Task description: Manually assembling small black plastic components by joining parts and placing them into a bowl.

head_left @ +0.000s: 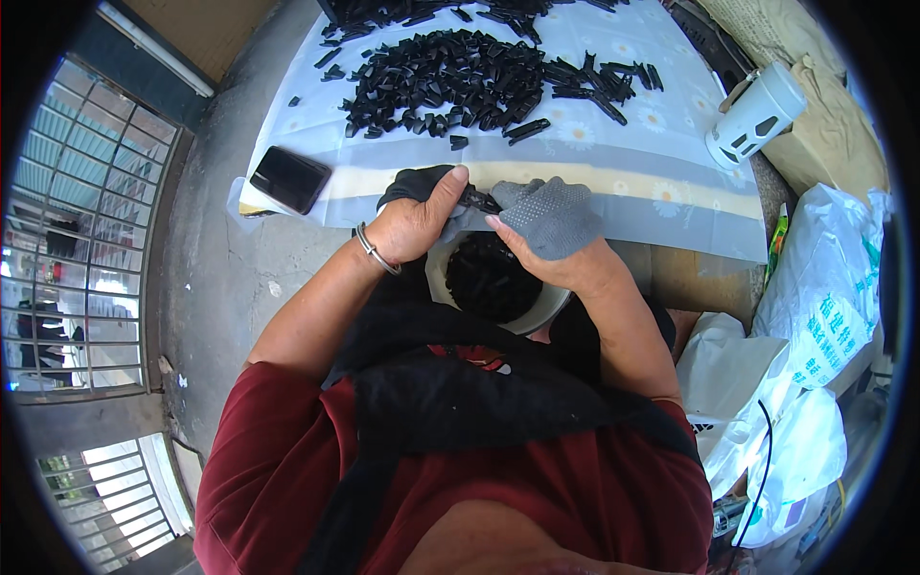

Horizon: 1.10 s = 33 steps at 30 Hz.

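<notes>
Over the table's near edge, my hands meet around a small black plastic piece (482,200). My left hand (420,209), in a dark glove that leaves the thumb bare, closes on the piece's left end. My right hand (551,222) wears a grey dotted glove, also with a bare thumb, and grips the right end. Fingers hide most of the piece. Below them stands a pale bucket (550,318) holding many black pieces (491,278). A large heap of short black pieces (446,81) lies on the table, with longer black pieces (599,91) to its right.
A floral plastic cloth (661,225) covers the table. A black phone (290,179) lies at its left corner, and a white tumbler (757,115) stands at the right. White plastic bags (824,278) crowd the right side. A barred window (86,230) is on the left.
</notes>
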{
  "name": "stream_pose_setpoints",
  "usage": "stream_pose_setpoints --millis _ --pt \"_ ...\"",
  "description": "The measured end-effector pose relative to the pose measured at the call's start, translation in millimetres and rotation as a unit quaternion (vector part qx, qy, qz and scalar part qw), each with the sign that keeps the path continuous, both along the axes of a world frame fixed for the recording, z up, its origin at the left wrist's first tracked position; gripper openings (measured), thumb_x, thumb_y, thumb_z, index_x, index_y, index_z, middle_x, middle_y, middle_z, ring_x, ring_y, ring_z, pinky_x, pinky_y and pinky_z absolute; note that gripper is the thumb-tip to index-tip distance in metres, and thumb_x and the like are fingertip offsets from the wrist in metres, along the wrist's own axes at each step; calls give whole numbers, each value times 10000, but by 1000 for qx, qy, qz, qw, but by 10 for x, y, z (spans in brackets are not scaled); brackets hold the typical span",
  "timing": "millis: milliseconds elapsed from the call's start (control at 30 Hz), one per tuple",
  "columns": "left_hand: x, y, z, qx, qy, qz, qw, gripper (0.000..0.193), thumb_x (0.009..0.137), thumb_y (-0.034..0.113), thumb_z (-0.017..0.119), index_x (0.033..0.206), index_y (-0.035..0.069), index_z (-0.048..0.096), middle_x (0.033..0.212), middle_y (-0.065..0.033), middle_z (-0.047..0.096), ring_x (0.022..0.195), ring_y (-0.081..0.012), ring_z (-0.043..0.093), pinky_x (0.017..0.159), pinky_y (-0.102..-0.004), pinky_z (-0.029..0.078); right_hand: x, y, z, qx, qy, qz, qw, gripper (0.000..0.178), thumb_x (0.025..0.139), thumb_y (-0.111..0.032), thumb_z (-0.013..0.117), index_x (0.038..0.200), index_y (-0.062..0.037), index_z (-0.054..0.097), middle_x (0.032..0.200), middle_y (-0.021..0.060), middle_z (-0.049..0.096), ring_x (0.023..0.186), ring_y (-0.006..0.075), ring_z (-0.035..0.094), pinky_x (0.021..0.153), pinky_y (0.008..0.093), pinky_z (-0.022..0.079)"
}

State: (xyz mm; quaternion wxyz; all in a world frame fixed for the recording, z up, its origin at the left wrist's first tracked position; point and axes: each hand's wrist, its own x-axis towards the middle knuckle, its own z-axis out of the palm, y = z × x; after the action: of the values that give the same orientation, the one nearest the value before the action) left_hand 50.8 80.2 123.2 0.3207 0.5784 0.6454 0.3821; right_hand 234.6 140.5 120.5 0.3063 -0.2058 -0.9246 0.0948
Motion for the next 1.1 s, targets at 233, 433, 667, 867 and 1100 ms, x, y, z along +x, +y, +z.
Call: stream_pose_setpoints --millis 233,433,667,867,1100 --pt "168 1 -32 95 159 -3 983 305 901 222 397 774 0 563 711 -189 588 673 -373 565 612 -413 439 -169 -72 -216 5 8 -14 1000 215 802 -231 570 907 -45 598 858 117 599 786 313 558 692 407 436" --pt "-78 18 58 -49 188 -86 977 439 915 387 344 877 21 583 825 -217 594 802 -376 561 714 -410 442 -130 53 -21 -115 -71 10 991 275 833 -296 509 908 -44 592 877 151 606 814 338 572 710 416 452" --pt "-204 564 -228 100 435 24 895 298 837 291 487 1030 86 586 967 -148 612 892 -276 590 762 -374 465 -236 762 -330 -13 -47 -197 979 386 868 -407 434 946 -77 619 888 158 615 845 346 574 751 420 450" --pt "-178 673 -264 73 480 23 874 263 803 220 512 990 54 595 973 -134 605 894 -290 576 791 -367 459 -213 703 -191 -3 -145 -190 971 261 809 -301 553 939 -83 615 874 155 611 797 334 583 705 439 469" --pt "-229 675 -245 87 481 15 872 228 775 151 499 960 71 605 927 -139 612 855 -290 594 754 -366 478 64 727 -233 -48 -4 -193 980 293 829 -237 522 1056 -54 553 934 172 582 875 338 558 781 397 445"
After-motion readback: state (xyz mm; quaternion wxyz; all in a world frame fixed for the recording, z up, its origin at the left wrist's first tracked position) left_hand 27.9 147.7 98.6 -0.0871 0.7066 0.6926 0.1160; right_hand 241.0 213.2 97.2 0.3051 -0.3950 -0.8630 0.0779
